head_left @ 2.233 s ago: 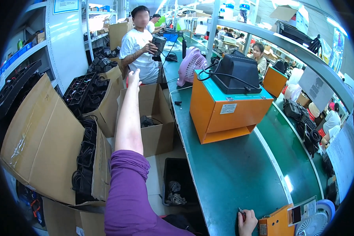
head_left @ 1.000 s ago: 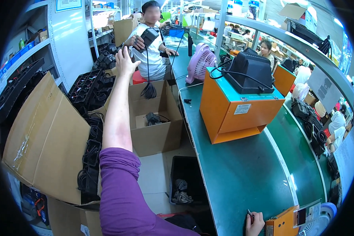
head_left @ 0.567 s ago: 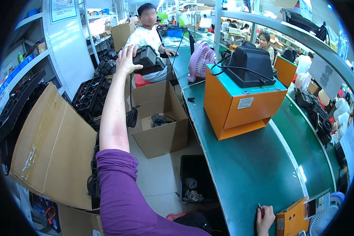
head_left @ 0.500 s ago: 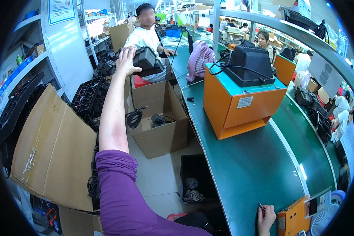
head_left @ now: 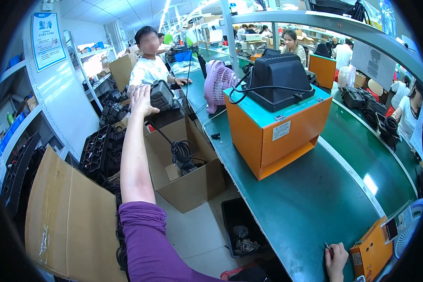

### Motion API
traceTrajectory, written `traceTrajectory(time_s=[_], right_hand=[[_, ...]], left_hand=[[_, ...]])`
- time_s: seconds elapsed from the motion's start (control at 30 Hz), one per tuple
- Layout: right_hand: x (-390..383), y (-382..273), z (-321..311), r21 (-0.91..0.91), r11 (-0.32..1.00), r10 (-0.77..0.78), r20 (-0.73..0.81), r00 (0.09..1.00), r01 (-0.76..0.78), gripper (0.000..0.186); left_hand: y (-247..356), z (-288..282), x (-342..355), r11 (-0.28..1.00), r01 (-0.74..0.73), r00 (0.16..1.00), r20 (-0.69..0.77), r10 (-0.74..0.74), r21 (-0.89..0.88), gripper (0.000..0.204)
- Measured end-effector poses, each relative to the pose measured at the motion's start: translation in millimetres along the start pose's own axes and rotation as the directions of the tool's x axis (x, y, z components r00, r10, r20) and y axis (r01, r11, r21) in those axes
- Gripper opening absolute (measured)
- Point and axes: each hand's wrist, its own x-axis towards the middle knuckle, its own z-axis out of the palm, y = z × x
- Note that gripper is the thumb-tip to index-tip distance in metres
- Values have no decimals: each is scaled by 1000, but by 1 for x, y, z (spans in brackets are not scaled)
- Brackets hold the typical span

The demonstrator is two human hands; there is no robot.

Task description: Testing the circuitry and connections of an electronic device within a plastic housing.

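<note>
My left hand (head_left: 142, 101), arm stretched far forward, grips a dark grey box-shaped device (head_left: 162, 96) from its left side. A black cable runs down from the device to a coil (head_left: 182, 150) over an open cardboard carton (head_left: 190, 190). In the carton, partly behind the coil, lies another dark device. At the lower right, my right hand (head_left: 336, 260) rests on the green workbench (head_left: 310, 211). Its fingers are closed round a small, dark, pen-like thing (head_left: 327, 246), too small to name.
An orange box (head_left: 277, 145) carrying a black housing (head_left: 282, 82) stands on the bench, beside a purple fan (head_left: 219, 84). A co-worker (head_left: 148, 70) sits beyond the carton. A black bin (head_left: 242, 230) is on the floor; a cardboard flap (head_left: 72, 216) rises at left.
The view has tilted up and swung right. My left hand has lowered the device, and the cable coil has moved from the carton's left side to over its opening. My right hand stays on the bench.
</note>
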Motion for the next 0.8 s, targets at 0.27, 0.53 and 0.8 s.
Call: traceTrajectory(time_s=[0.27, 0.53, 0.8], right_hand=[[7, -9, -9, 4, 998, -58, 81, 995, 58, 13], [16, -5, -8, 0, 1000, -9, 117, 993, 9, 12], [12, 1, -2, -19, 1000, 23, 85, 996, -21, 12]], left_hand=[[8, 0, 35, 997, 73, 976, 210, -64, -36, 120], [22, -16, 71, 991, -10, 940, 336, 56, -136, 70], [23, 16, 70, 987, -113, 875, 459, 152, -111, 67]])
